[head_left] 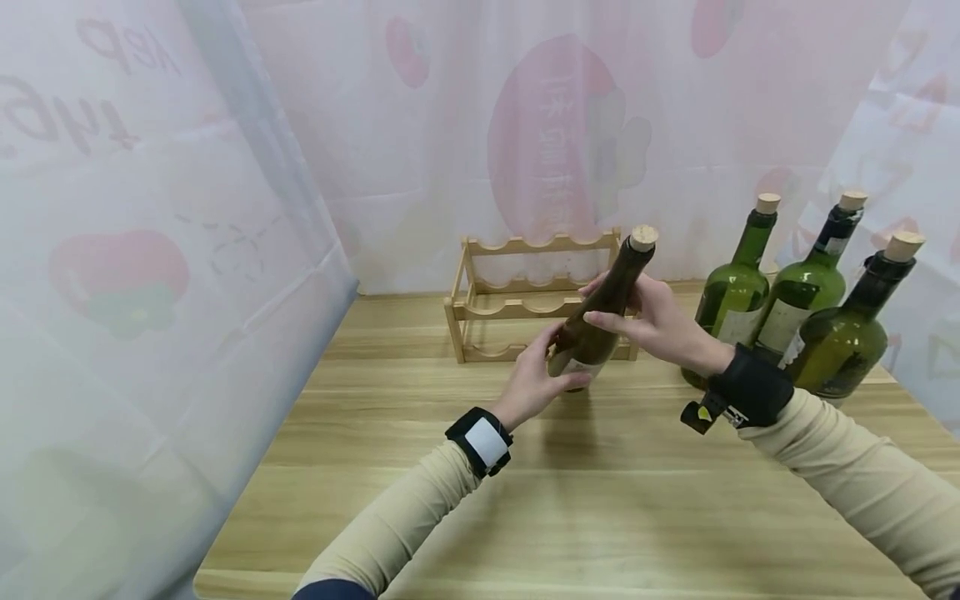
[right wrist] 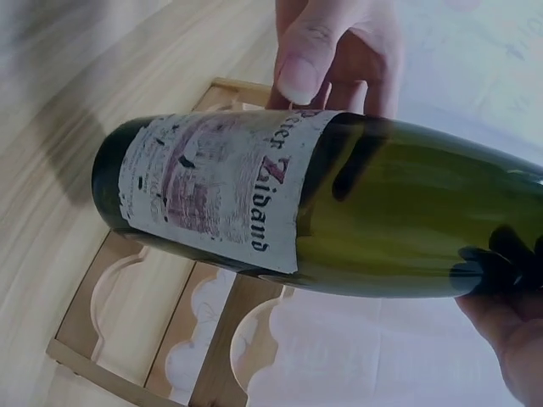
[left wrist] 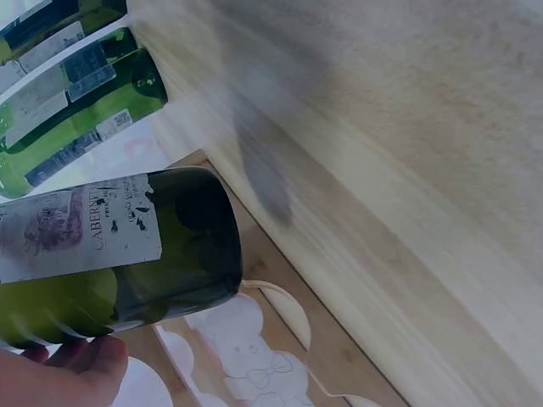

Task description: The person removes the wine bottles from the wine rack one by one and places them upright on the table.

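Both hands hold a dark green wine bottle (head_left: 611,287), tilted above the table with its cork toward the upper right. My left hand (head_left: 534,383) grips the lower body near the label. Higher up, my right hand (head_left: 660,325) holds the shoulder and neck between thumb and fingers. The bottle's worn paper label (right wrist: 212,186) faces the right wrist camera, and the left hand (right wrist: 339,55) lies at its upper edge. Behind the bottle stands a wooden wine rack (head_left: 517,312) with scalloped rails, partly hidden by bottle and hands.
Three corked green bottles (head_left: 731,287) stand upright in a group at the right of the wooden table (head_left: 420,417), close to the right forearm. A printed curtain (head_left: 420,150) hangs along the back and left side.
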`<state>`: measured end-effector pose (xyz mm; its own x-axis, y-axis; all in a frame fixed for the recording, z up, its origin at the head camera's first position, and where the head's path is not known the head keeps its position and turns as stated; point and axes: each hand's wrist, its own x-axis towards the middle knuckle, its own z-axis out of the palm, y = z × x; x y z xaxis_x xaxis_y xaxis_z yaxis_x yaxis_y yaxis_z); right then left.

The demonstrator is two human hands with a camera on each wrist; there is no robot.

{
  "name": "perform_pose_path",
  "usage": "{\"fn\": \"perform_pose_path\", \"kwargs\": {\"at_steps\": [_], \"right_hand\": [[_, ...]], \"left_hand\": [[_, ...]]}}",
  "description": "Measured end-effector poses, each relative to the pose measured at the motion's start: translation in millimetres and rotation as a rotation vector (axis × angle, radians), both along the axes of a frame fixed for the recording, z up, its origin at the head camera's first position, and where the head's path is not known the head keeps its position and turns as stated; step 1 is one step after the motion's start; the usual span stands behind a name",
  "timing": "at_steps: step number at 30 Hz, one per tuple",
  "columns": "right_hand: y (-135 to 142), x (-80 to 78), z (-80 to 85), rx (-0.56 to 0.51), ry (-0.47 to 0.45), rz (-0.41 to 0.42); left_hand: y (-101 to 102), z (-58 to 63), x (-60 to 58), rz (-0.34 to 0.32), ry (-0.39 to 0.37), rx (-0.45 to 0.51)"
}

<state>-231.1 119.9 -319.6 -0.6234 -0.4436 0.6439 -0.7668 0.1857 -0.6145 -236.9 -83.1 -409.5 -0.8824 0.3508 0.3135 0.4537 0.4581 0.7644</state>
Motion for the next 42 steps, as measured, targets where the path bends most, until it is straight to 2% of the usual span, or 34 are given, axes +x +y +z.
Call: {"fn": "perform_pose_path", "kwargs": {"at_steps": [8,14,18,22,32,42], "right_hand": [[8.4,0.2,11.7,-0.030,-0.210,-0.046],[15.6,3.4,19.9,-0.001,-0.284,-0.151],[19.0,2.0,21.5,0.035,-0.289,-0.241],[22.9,-1.6,21.3,0.048,-0.292,-0.296],[36.9,-1.6,22.6,0.084,-0.301,-0.364],[57.3,0.7,22.1,0.082,-0.276,-0.418]], "left_hand": [[7.0,6.3,-2.3,0.015,0.058,-0.033],[11.4,11.1,0.7,-0.015,0.077,-0.005],[15.2,12.6,2.6,-0.049,0.064,0.008],[20.6,12.6,2.8,-0.066,0.066,-0.003],[35.4,14.8,0.2,-0.060,0.053,-0.044],[55.6,14.4,-2.1,-0.107,0.030,-0.036]]}}
